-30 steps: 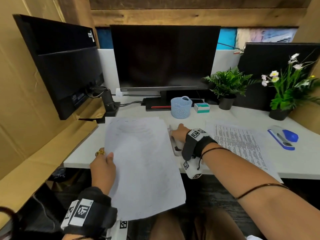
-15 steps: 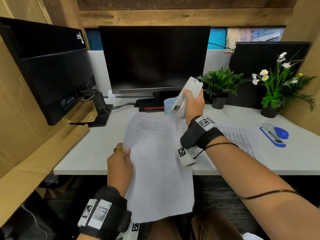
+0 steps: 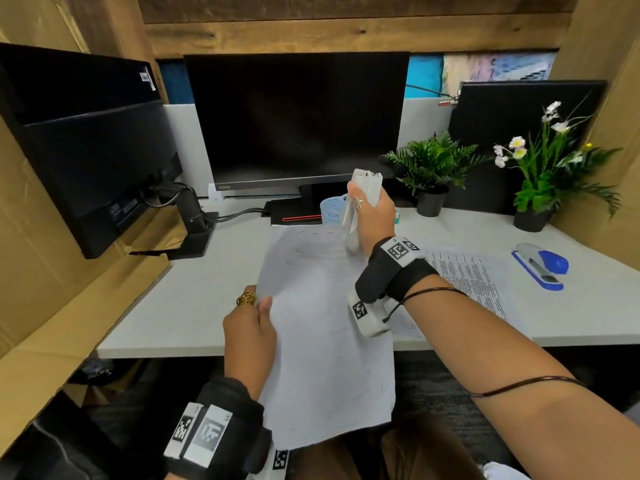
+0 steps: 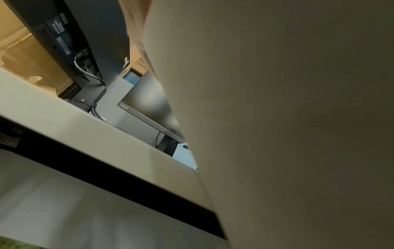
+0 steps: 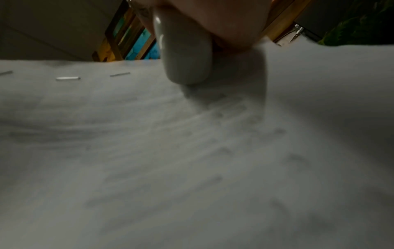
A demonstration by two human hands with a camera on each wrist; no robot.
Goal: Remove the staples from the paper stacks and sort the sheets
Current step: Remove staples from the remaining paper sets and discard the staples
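Behind our raised hands stood a pale blue mesh basket [image 3: 331, 208], partly hidden. Our left hand [image 3: 249, 327] gripped the white stapled paper stack [image 3: 322, 327] lengthwise away from us; our right hand [image 3: 372, 216] clenched a white staple remover [image 3: 360, 199] upright over its far edge.

bare desk [image 3: 194, 306] left, stapler [image 3: 540, 266] right

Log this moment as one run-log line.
left hand: holds stapled paper stack | right hand: grips white staple remover, raised over top edge | staples: still in
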